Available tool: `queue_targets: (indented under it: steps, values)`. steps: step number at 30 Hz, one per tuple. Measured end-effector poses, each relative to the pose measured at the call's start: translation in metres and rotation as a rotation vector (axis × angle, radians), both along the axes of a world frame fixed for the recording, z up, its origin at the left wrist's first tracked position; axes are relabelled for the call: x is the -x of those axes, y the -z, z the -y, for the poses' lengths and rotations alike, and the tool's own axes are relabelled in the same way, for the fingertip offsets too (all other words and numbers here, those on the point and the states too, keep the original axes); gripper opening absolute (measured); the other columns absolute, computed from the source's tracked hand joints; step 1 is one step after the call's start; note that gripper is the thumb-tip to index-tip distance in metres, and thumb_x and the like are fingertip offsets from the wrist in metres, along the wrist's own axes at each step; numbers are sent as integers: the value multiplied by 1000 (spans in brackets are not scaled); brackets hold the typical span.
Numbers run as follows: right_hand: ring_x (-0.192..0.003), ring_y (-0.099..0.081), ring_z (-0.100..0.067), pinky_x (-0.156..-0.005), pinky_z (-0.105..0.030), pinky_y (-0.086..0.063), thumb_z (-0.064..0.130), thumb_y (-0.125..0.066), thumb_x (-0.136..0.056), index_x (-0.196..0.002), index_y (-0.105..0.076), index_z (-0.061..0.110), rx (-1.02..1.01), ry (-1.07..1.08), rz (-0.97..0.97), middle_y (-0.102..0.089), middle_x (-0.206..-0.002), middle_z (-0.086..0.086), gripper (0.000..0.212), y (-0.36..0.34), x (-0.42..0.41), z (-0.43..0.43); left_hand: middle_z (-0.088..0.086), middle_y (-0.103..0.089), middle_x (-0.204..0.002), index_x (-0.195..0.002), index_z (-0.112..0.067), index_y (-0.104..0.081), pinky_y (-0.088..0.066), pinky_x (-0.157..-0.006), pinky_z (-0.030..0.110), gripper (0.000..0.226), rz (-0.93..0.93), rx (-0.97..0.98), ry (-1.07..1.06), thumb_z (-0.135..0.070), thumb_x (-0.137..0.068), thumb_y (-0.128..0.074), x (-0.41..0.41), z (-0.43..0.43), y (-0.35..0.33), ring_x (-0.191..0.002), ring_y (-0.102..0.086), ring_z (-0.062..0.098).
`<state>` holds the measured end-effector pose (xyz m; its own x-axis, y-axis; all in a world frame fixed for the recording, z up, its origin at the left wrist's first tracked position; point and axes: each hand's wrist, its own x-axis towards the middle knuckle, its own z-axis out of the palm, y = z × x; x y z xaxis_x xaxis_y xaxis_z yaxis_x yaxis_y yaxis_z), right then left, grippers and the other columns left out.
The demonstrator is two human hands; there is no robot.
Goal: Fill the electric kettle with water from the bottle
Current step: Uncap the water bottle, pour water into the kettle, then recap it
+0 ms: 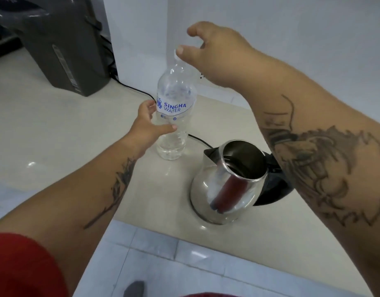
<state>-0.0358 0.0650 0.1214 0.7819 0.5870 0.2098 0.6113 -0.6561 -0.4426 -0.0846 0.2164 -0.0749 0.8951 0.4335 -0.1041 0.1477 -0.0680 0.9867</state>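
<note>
Counter (56,129) carried everything: dark grey appliance (62,46) at the back-left corner, steel electric kettle (223,189) near the front edge with lid open and mouth exposed, clear water bottle (174,112) upright just behind and left of the kettle, apart from it. A black cord (139,91) ran along the counter behind the bottle. Water level looked low, only the bottom section filled. Left hand (148,125) was wrapped around the bottle's lower body, thumb across the front, holding it steady. Right hand (214,54) sat at the neck, fingers loosely curled around the top; cap hidden, so on or off couldn't be told. Risks, as judgement: thin bottle wall could buckle under the left-hand squeeze and spurt water once uncapped; a pour started too far off could splash the cord; right forearm hung over the kettle and could knock it.
</note>
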Motion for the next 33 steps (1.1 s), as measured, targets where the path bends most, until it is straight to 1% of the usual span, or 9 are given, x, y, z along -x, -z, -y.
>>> queue_targets:
  steps: [3, 7, 11, 17, 20, 26, 27, 30, 33]
  values:
    - [-121, -51, -23, -87, -28, -38, 55, -43, -93, -140, -43, 23, 125, 5, 72, -53, -138, -1, 57, 19, -10, -23, -6, -50, -139, -146, -27, -28, -39, -108, 36, 106, -2, 25, 66, -19, -62, -92, -7, 0, 10, -124, -48, 7]
    - [-92, -52, -23, -69, -29, -34, 56, -38, -94, -113, -57, 18, 167, 125, 234, -60, -104, 0, 47, 32, -19, -38, -16, -58, -121, -142, -32, -37, -46, -95, 28, 100, 25, 21, 68, -22, -60, -93, -14, 8, 19, -110, -54, -4]
    - [-79, -47, -27, -51, -29, -24, 49, -39, -93, -87, -52, 18, 263, 146, 334, -53, -83, -1, 34, 26, -23, -42, -13, -66, -113, -113, -37, -58, -49, -90, 26, 66, -20, -50, 89, -29, -59, -93, -14, 4, 19, -105, -62, 3]
    - [-88, -48, -23, -70, -31, -33, 42, -42, -97, -113, -60, 20, 317, -177, 248, -53, -95, -1, 33, 13, -14, -27, -9, -73, -113, -120, -27, -66, -50, -102, 38, 75, -62, -63, 242, -33, -50, -94, -2, -17, 15, -107, -67, 7]
    - [-93, -49, -16, -77, -26, -37, 30, -49, -97, -114, -63, 27, 262, -295, 171, -50, -105, 1, 23, 6, -10, -16, -6, -72, -117, -126, -23, -63, -49, -104, 41, 84, -95, -74, 305, -32, -48, -94, 7, -25, 10, -111, -67, 10]
    - [-80, -48, -4, -70, -10, -38, 10, -54, -91, -102, -66, 30, 6, -361, 34, -49, -103, 11, 26, -16, 11, 19, -10, -72, -118, -126, -27, -63, -45, -107, 42, 83, -141, -169, 390, -31, -48, -92, 32, -25, -25, -113, -65, 6]
    - [-78, -49, -7, -70, -12, -41, 9, -53, -90, -100, -65, 31, -76, -359, 0, -50, -99, 9, 27, -21, 15, 31, -11, -72, -117, -124, -29, -64, -46, -106, 40, 79, -153, -219, 412, -30, -49, -92, 36, -23, -35, -111, -66, 5]
    - [-83, -56, -29, -79, -45, -49, 13, -51, -89, -97, -63, 42, -302, -312, -122, -56, -89, -5, 32, -32, 23, 77, -18, -74, -107, -115, -36, -64, -51, -96, 28, 66, -186, -421, 479, -22, -57, -92, 50, -15, -62, -100, -66, -5]
    - [-86, -62, -13, -82, -40, -48, 15, -52, -91, -98, -63, 47, -393, -214, -151, -64, -100, -14, 34, -24, 28, 129, -22, -70, -103, -112, -41, -59, -50, -87, 23, 63, -209, -699, 489, -29, -58, -91, 60, -3, -83, -97, -62, -8]
